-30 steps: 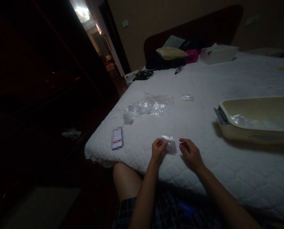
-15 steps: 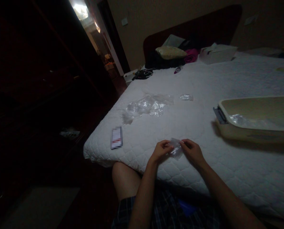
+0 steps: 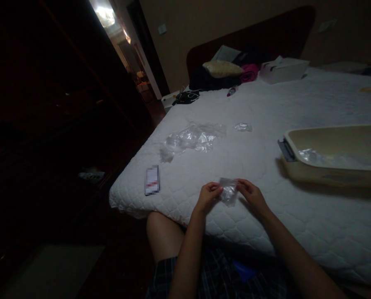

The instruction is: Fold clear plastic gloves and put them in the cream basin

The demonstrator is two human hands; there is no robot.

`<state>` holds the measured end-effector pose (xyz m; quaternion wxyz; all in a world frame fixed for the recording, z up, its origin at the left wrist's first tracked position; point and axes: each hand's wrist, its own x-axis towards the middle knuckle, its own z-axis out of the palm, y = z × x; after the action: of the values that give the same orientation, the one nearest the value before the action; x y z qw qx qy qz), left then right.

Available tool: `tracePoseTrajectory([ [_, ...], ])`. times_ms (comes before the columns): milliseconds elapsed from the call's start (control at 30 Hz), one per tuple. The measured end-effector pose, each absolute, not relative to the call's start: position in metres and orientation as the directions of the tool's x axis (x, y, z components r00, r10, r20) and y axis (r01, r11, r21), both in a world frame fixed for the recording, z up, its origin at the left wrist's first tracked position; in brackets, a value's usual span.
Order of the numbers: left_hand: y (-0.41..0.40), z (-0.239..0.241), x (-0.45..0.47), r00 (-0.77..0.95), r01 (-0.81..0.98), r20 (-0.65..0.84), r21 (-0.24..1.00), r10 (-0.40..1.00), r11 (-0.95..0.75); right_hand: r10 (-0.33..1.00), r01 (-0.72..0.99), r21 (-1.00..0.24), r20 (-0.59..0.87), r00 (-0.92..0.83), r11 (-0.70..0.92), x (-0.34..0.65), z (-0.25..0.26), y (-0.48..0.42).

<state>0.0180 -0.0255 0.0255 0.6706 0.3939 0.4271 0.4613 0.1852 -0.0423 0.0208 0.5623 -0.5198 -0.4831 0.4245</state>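
A small clear plastic bag point(image 3: 228, 192) hangs between my two hands just above the white quilted bed point(image 3: 260, 108), near its front edge. My left hand point(image 3: 208, 197) pinches the bag's left side with closed fingers. My right hand point(image 3: 250, 195) pinches its right side the same way. What the bag contains, if anything, cannot be made out in the dim light.
A heap of clear plastic bags point(image 3: 188, 139) and one small loose bag point(image 3: 243, 127) lie farther up the bed. A phone point(image 3: 152, 180) rests near the left edge. A beige plastic tub point(image 3: 335, 155) stands at right. Pillows, clothes and a white box point(image 3: 283, 68) sit by the headboard.
My right hand came in from the right and took hold of the small bag, which only my left hand held a second ago. Both hands now hold it slightly higher.
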Motion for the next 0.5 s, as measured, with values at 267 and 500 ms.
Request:
tracePoseTrajectory([
  [267, -0.028, 0.027, 0.021, 0.185, -0.257, -0.252, 0.921, 0.950, 0.294, 0.993, 0.145, -0.988, 0.067, 0.101, 0.052, 0.181, 0.021, -0.045],
  [500, -0.031, 0.026, 0.021, 0.213, -0.274, -0.215, 0.923, 0.953, 0.270, 0.988, 0.035, -0.999, -0.007, 0.153, -0.013, 0.197, 0.038, -0.039],
])
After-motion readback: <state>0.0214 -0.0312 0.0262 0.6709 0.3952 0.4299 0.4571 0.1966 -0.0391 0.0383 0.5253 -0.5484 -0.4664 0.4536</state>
